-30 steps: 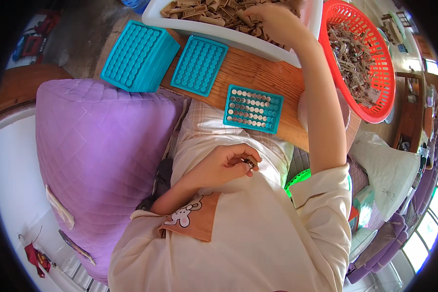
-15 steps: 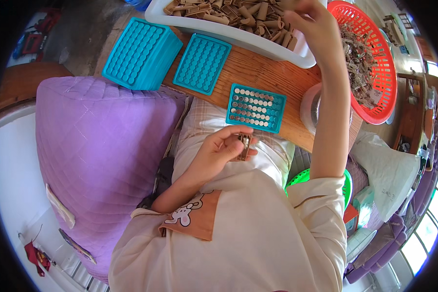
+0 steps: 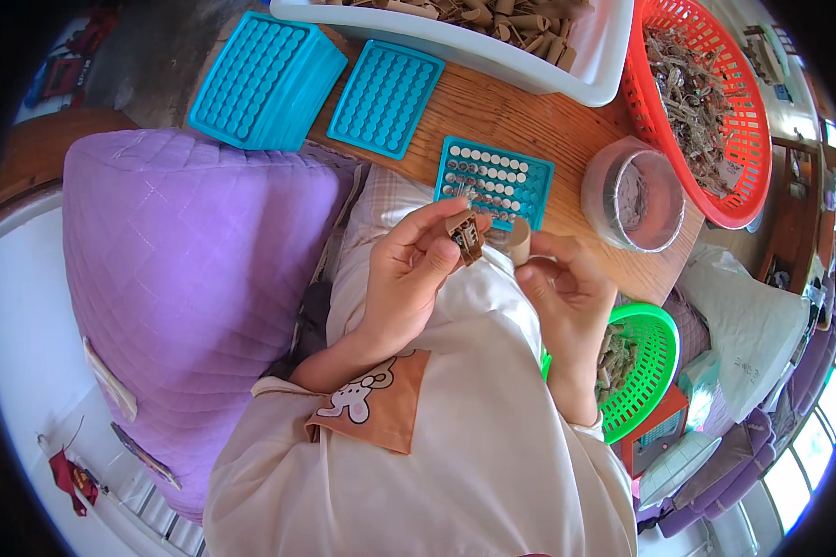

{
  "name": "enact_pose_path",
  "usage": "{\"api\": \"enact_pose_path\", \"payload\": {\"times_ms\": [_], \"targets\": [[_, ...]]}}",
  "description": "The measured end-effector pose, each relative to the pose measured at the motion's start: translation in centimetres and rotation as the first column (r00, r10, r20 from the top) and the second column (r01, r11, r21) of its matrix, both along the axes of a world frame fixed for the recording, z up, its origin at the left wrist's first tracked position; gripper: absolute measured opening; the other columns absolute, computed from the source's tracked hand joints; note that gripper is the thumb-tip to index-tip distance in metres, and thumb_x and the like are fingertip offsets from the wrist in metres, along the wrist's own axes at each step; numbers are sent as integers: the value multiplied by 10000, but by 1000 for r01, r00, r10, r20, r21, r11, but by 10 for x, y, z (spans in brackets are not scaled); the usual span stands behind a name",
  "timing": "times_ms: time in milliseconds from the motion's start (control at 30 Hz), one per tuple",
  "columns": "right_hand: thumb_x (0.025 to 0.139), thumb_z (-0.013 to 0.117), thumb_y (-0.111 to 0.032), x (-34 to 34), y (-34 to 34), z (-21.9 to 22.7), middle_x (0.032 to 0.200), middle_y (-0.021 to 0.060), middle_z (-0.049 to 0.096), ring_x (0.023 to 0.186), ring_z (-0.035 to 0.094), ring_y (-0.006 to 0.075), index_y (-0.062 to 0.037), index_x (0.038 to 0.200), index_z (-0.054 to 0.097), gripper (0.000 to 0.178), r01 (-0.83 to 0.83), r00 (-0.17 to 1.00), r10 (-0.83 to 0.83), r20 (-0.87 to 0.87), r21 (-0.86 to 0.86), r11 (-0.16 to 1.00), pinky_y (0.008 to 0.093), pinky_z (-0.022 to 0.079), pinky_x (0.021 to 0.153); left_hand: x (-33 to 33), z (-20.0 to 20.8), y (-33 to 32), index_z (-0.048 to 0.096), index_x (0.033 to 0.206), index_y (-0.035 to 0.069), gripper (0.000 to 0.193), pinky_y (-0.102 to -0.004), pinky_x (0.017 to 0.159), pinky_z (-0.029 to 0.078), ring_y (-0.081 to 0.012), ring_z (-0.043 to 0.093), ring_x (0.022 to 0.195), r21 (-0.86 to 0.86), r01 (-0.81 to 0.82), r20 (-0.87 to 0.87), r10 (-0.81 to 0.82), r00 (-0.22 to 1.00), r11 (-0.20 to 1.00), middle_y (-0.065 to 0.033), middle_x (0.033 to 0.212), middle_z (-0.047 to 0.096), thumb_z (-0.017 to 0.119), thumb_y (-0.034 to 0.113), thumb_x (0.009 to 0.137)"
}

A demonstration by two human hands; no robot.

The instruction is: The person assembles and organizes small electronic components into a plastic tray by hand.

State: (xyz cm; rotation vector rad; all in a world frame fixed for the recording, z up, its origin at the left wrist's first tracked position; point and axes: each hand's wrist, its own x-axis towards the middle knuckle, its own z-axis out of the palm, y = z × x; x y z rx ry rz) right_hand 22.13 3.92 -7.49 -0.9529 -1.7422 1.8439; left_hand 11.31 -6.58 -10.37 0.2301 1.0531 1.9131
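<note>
The left hand point(image 3: 409, 278) has its grip closed on a small bundle of short brown pieces point(image 3: 465, 234), pinched between thumb and fingertips and held above the person's lap, just short of the near edge of the wooden tabletop point(image 3: 539, 116). The right hand point(image 3: 567, 283) has its grip closed on a short tan cardboard tube point(image 3: 518, 240), held between thumb and fingers with its open end turned toward the bundle; tube and bundle are just beside each other, and whether they touch cannot be told. Directly beyond both hands, at the near edge of the tabletop, lies a teal tray point(image 3: 494, 180) with rows of round holes, most of them filled with pale ends. Further left lie an empty teal tray point(image 3: 385, 95) and a stack of teal trays point(image 3: 265, 82). A white tub point(image 3: 529, 70) of tan tubes stands at the far edge. A clear round container point(image 3: 633, 195) sits toward the right edge, beside a red basket point(image 3: 706, 102) of brown scraps. A green basket point(image 3: 646, 367) stands below the tabletop, beside the right forearm.
</note>
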Motion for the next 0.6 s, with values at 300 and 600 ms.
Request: {"api": "enact_pose_path", "payload": {"times_ms": [300,600], "targets": [[646,654,19,-3,-26,-10,781,92,594,681,571,164,6,885,591,247,64,997,-72,26,234,970,257,448,610,9,2,2,422,1135,-25,335,-262,819,413,-147,522,950,38,-32,-160,38,986,999,-123,1040,539,504,80,828],[644,655,27,-8,-31,-17,778,100,594,666,584,180,5,849,580,220,95,995,-98,2,215,972,258,456,607,9,5,-2,412,1147,-36,355,-251,825,408,-143,516,951,-39,31,-371,-43,928,999,-130,1056,529,511,52,817]]}}
